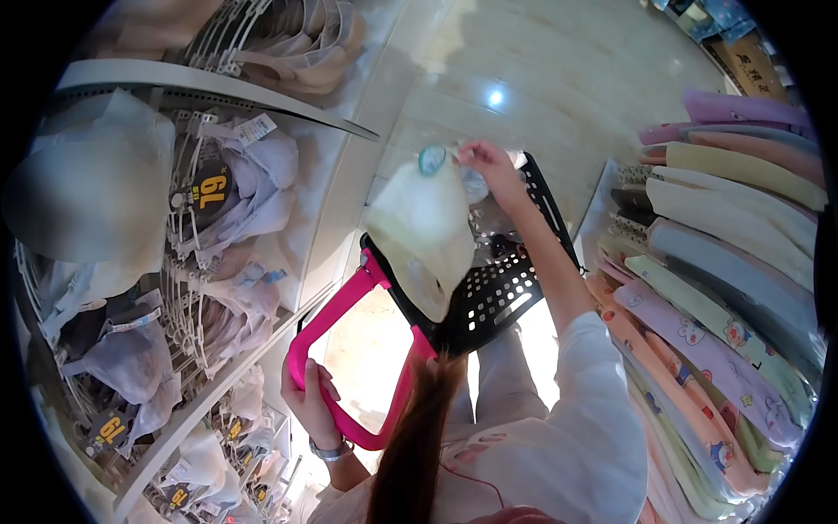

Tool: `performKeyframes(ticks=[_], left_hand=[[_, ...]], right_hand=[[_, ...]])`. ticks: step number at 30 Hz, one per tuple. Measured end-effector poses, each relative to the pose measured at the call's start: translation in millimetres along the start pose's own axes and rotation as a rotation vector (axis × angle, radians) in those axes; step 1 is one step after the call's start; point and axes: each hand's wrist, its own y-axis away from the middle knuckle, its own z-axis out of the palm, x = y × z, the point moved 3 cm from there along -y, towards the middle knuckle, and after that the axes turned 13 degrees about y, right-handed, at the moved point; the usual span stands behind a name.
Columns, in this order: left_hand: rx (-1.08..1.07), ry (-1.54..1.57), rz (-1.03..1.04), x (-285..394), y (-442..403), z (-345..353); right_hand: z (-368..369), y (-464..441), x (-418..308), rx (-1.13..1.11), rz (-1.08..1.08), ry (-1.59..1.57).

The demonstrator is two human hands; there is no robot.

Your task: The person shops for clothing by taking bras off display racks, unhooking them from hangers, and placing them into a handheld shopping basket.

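My left hand (310, 397) is closed around the pink handle (339, 306) of a black plastic shopping basket (504, 288). Held out over the basket's left side is a cream-coloured garment (419, 214) with a round teal label (431, 160) at its top. My right hand (489, 168) pinches the garment's upper edge beside that label. The garment hangs down across the basket rim, and its exact kind is hard to make out. Inside the basket, partly covered by my right arm, clear plastic packaging (489, 229) shows.
On the left, shelf racks carry several pale bras (253, 166) on hangers with price tags (209, 186). To the right hangs a row of pastel garments (716, 349). A cardboard box (751, 65) stands at the far right, and tiled floor (532, 70) lies ahead.
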Motion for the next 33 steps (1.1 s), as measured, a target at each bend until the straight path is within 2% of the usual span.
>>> performKeyframes(ticks=[4,7,10,13,16,18,20,21,22,24,25,27,30,33], left_hand=[[0.03,-0.009,0.0,0,1,3],[0.075,-0.02,-0.008,0,1,4],[0.101,-0.026,-0.013,-1,1,4],[0.127,-0.028,-0.028,-1,1,6],[0.12,-0.03,-0.027,-4,0,4],[0.287,-0.023,0.025,-6,4,10],[0.25,-0.058,0.011,-7,4,8],[0.309,-0.092,0.026,-5,4,13],[0.365,-0.105,0.033,-10,6,4],[0.315,-0.227,0.082,-10,4,3],[0.256,-0.204,0.04,-10,6,3],[0.211,-0.207,0.116,-14,4,-6],[0.195,-0.227,0.108,-13,4,-27],[0.058,-0.193,0.065,-8,1,-37]], right_hand=[[47,-39,90,0.187,-0.195,0.254],[69,-12,103,0.084,-0.219,1.22],[70,-9,111,-0.026,-0.186,1.264],[65,0,105,0.149,-0.374,1.157],[34,25,94,0.385,-0.466,0.916],[11,60,114,0.596,-0.242,0.89],[0,83,179,0.534,0.062,0.914],[-2,97,220,0.495,0.215,0.925],[12,107,300,0.26,0.28,1.076],[41,129,452,-0.245,0.286,1.334],[58,133,465,-0.218,0.356,1.211],[93,132,487,-0.148,0.478,0.962],[142,118,544,-0.105,0.252,0.848],[173,109,610,0.08,0.468,0.43]])
